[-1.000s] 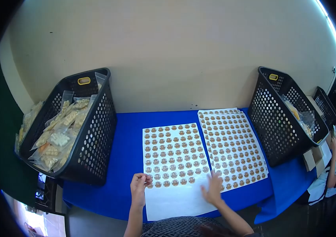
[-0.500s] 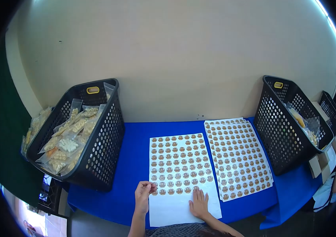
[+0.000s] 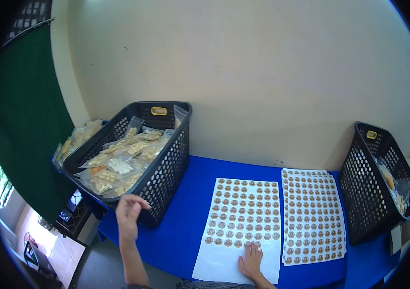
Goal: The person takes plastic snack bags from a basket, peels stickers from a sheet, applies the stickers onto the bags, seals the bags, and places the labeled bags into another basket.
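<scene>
Left hand [image 3: 130, 212] now away from sheet [image 3: 234, 262]

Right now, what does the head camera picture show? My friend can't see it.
A person's right hand rests on a sheet of round brown labels, and the left hand is held up near a black basket of filled clear bags. To the right are more label sheets and another black basket.

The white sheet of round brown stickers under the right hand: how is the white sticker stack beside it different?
The sheet has a blank bottom; the stack has stickers nearly to its bottom edge. The right hand touches the sheet, not the stack. Both lie on blue cloth.
</scene>
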`<state>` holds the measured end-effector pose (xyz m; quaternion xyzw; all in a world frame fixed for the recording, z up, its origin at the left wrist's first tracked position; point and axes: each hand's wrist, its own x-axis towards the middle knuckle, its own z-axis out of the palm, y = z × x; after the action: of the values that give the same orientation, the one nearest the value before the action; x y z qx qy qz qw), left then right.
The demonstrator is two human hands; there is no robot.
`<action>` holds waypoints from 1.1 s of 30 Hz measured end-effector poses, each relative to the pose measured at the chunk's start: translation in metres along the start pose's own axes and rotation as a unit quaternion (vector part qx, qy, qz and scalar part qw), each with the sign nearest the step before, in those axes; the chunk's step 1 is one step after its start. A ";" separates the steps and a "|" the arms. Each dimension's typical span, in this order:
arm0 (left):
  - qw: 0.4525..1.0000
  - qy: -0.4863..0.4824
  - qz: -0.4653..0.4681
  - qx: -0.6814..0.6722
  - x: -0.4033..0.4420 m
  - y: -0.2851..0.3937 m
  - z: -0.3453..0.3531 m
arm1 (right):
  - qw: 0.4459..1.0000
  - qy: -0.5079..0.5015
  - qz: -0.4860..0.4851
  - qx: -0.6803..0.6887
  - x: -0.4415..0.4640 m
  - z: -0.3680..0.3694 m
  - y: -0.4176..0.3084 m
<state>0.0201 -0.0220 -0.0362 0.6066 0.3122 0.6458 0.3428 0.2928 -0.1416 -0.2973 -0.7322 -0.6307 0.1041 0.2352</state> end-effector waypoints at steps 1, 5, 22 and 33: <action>0.999 0.006 0.016 0.042 0.011 0.008 -0.009 | 1.000 -0.001 0.008 0.006 0.000 0.000 0.002; 0.976 -0.005 0.002 0.217 0.071 0.013 -0.044 | 0.999 -0.023 0.009 0.026 0.000 -0.014 -0.011; 0.646 -0.306 -0.193 0.672 0.200 -0.057 -0.077 | 0.992 0.093 -0.054 0.059 0.000 -0.002 0.001; 0.522 -0.382 -0.300 0.700 0.168 -0.119 -0.060 | 0.995 0.073 -0.003 0.064 -0.007 0.016 0.002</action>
<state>-0.0373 0.1849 -0.0426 0.7103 0.6664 -0.2163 0.0675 0.2864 -0.1452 -0.3129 -0.7191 -0.6062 0.0901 0.3275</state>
